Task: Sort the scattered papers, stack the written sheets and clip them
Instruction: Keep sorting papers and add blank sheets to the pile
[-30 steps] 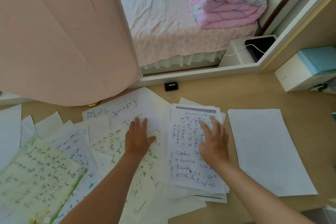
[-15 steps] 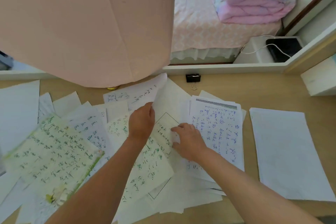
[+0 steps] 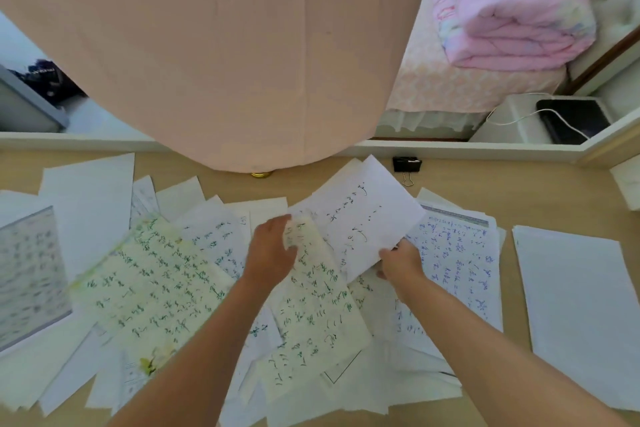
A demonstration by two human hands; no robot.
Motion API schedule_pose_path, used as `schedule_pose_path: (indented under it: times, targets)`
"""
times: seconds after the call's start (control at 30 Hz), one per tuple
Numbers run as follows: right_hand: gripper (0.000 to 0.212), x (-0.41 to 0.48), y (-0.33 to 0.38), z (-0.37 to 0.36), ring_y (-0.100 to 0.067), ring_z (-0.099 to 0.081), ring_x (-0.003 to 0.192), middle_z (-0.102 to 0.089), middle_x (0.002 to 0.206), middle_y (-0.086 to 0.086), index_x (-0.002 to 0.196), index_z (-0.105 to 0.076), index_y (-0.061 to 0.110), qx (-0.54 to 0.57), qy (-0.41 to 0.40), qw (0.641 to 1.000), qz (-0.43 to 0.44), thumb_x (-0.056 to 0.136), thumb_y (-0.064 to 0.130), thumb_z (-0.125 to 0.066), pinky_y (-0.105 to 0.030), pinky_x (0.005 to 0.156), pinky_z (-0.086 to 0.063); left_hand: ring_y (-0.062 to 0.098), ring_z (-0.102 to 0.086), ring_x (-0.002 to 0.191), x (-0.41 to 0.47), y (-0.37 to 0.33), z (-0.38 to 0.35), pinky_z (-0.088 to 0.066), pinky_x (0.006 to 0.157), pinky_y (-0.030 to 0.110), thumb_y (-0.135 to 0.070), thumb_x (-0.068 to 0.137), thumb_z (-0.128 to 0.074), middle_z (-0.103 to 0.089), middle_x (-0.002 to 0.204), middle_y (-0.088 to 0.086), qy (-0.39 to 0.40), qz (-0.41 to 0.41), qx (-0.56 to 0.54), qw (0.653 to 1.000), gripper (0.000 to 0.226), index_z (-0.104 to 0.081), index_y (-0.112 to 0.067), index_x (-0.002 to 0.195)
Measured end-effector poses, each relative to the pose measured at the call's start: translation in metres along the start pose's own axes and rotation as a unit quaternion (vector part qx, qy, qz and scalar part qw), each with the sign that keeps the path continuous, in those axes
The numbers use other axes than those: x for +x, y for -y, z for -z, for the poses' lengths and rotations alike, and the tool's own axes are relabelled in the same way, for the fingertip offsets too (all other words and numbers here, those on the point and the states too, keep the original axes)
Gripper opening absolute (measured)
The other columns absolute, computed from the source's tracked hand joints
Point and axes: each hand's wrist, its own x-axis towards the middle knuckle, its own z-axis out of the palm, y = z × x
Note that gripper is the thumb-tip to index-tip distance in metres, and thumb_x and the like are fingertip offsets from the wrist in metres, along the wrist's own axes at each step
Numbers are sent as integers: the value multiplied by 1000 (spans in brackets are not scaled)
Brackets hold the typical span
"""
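1. The step in hand looks like sorting, not stacking's end or clipping. Many scattered papers (image 3: 194, 218) lie fanned over the desk (image 3: 540, 191), and the binder clip (image 3: 407, 164) sits untouched at the far edge, apart from both hands.

2. The right hand (image 3: 401, 262) pinches the near corner of a white sheet (image 3: 363, 218) bearing a few lines of dark writing. The sheet is lifted and tilted, its far corner pointing toward the clip.

3. The left hand (image 3: 270, 253) curls its fingers round the upper end of a cream sheet (image 3: 315, 315) covered in green script. The rest of that sheet lies flat across the pile, running toward the person.

4. Just right of the right hand lies the blue-inked stack (image 3: 460, 270), squared up and face up; it seems to be the place for written pages. Beyond it, near but apart, lie the blank sheets (image 3: 581, 305).

5. The next move, as I judge it, calls for carrying the white sheet rightward and laying it on the blue-inked stack, edges matched. The cream sheet would follow. It overlaps several loose pages, so it needs a clean lift rather than a drag — otherwise the pages beneath may shift. Clipping is well off yet.
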Motion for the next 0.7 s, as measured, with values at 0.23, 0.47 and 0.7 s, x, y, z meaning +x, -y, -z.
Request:
schedule_pose_path:
  times: [0.23, 0.47, 0.7]
  targets:
    - [35, -5, -24, 33, -24, -57, 83, -62, 96, -2, 107, -57, 18, -130, -64, 989, 30, 88, -1, -35, -26, 56, -40, 27, -35, 130, 21, 28, 3, -37, 108, 42, -60, 63, -82, -35, 140, 8, 101, -9, 209, 973, 110, -28, -14, 146]
    - [17, -12, -30, 46, -22, -48, 64, -53, 76, -7, 78, -49, 11, -95, -95, 990, 42, 94, 13, -44, -31, 58, -40, 24, -43, 115, 39, 21, 4, -41, 99, 38, -41, 77, -78, -44, 117, 3, 123, -23, 194, 973, 46, -54, -21, 111]
    - [21, -15, -27, 55, -24, -53, 71, -58, 80, -9, 84, -56, 0, -6, -85, 994, 63, 99, 13, -47, -38, 64, -49, 14, -58, 89, 35, -7, 6, -42, 68, 17, -15, 92, -65, -62, 93, -8, 166, -126, -45, 977, 15, -60, -28, 98]
